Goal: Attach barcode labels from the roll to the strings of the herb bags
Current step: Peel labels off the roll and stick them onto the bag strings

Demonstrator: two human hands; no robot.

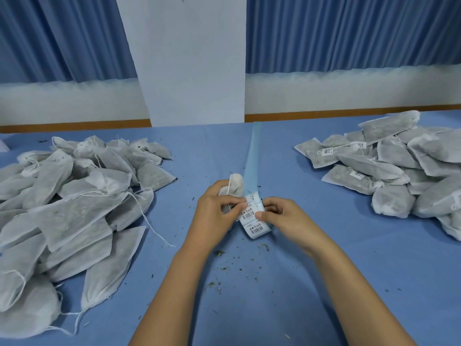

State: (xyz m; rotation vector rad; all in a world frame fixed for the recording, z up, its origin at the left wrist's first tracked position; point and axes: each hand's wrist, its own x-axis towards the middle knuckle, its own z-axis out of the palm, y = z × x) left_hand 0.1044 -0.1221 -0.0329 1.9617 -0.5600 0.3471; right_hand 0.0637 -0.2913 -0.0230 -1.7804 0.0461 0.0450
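My left hand (214, 208) grips a white herb bag (235, 186) whose top pokes up behind the fingers. Its fingertips reach onto a barcode label (248, 214) on the label roll (254, 228). My right hand (282, 216) holds that roll from the right, thumb pressed near the label's edge. A long blue strip of empty backing paper (254, 156) runs from the roll away across the table. The bag's string is mostly hidden by my left hand.
A big heap of unlabelled herb bags (69, 211) with loose strings lies on the left. A pile of labelled bags (399, 166) lies on the right. Herb crumbs (219, 268) dot the blue table cloth (349, 283). A white pillar (192, 66) and blue curtains stand behind.
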